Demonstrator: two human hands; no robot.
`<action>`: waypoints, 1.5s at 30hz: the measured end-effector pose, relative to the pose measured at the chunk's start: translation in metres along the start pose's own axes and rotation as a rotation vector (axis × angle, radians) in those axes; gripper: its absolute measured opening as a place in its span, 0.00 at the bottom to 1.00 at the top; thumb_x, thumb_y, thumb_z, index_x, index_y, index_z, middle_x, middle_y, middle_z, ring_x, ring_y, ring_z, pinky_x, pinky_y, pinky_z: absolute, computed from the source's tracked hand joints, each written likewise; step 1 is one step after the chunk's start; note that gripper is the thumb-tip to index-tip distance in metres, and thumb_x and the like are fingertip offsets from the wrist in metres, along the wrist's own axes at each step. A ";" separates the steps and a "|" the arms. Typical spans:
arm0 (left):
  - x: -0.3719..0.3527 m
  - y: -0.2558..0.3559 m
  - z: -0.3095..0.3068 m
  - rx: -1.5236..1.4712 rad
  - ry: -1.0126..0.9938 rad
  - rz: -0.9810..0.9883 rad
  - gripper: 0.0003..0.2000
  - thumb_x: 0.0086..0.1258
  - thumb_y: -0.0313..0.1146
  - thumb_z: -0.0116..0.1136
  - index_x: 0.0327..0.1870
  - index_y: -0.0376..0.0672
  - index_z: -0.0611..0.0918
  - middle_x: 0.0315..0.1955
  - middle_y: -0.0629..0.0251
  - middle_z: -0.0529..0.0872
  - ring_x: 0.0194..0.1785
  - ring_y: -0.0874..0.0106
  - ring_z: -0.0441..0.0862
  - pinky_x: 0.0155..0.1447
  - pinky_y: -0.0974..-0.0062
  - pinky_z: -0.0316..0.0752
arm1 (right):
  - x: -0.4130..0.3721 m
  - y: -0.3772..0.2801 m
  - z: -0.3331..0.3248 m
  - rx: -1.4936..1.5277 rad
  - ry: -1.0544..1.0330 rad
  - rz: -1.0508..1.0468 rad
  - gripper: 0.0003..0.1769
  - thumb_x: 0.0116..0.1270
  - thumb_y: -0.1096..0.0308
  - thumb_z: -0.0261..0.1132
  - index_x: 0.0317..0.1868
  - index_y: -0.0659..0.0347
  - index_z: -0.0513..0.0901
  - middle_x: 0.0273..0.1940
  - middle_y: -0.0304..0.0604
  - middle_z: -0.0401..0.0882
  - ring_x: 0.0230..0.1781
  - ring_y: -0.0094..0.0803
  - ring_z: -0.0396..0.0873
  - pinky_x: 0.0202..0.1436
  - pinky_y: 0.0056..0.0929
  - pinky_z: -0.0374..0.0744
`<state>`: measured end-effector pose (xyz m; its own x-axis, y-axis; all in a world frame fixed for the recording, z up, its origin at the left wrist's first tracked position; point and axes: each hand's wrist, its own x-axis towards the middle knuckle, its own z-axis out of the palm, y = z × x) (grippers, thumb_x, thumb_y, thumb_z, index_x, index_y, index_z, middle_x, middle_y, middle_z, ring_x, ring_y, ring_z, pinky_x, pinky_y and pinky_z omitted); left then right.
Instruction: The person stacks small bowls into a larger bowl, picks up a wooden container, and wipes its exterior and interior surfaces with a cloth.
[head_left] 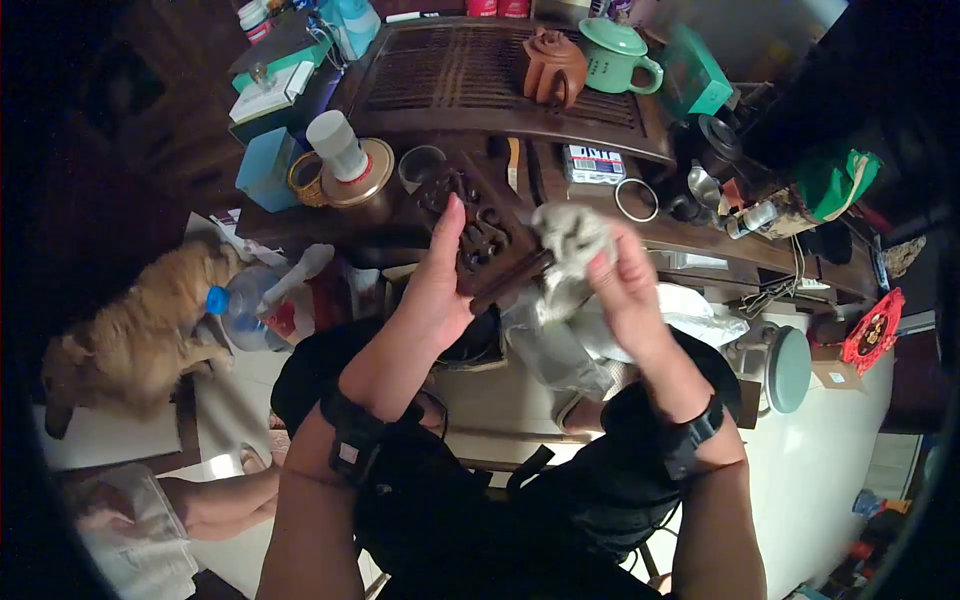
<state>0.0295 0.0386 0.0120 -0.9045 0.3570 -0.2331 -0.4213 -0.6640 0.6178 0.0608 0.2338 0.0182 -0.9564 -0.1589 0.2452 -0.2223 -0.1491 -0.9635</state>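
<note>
My left hand (437, 265) is closed around a dark brown carved wooden box (484, 235), its thumb lying over the openwork pattern. The box is held tilted above my lap, in front of the table. At the box's right side, my right hand (627, 285) grips a crumpled pale grey cloth (573, 243). The cloth is blurred by motion and meets the edge of the wood. Some fingers of both hands are hidden behind what they hold. Below the cloth hangs a clear plastic bag (560, 345).
A slatted tea tray (440, 75) bears a brown clay teapot (552, 70) and a green lidded mug (615, 60). Along the table edge stand a white-capped jar (340, 150) and a white ring (636, 200). A dog (150, 320) lies at left; a round stool (788, 368) stands right.
</note>
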 end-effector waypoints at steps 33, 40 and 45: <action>0.004 -0.023 -0.009 -0.393 -0.366 -0.022 0.36 0.69 0.67 0.31 0.64 0.45 0.70 0.60 0.59 0.74 0.63 0.60 0.71 0.68 0.59 0.64 | 0.000 -0.008 0.047 -0.856 -0.155 -0.671 0.17 0.50 0.74 0.59 0.43 0.57 0.79 0.44 0.41 0.75 0.47 0.41 0.72 0.47 0.38 0.72; -0.002 -0.013 -0.001 -0.428 -0.404 -0.001 0.32 0.73 0.60 0.34 0.64 0.43 0.71 0.60 0.57 0.74 0.61 0.61 0.73 0.66 0.62 0.67 | 0.001 -0.012 0.020 -0.937 -0.237 -0.735 0.18 0.49 0.75 0.60 0.43 0.56 0.79 0.44 0.40 0.75 0.46 0.42 0.72 0.46 0.36 0.72; -0.006 -0.007 0.014 -0.354 -0.243 -0.173 0.36 0.67 0.68 0.35 0.63 0.47 0.71 0.60 0.64 0.75 0.64 0.64 0.70 0.69 0.56 0.60 | 0.005 -0.016 0.006 -0.906 0.011 -0.627 0.26 0.39 0.87 0.59 0.42 0.58 0.79 0.39 0.46 0.75 0.37 0.46 0.72 0.39 0.37 0.72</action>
<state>0.0391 0.0504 0.0192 -0.7953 0.5977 -0.1013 -0.5991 -0.7496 0.2814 0.0610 0.2293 0.0355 -0.6255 -0.2961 0.7219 -0.7216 0.5714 -0.3909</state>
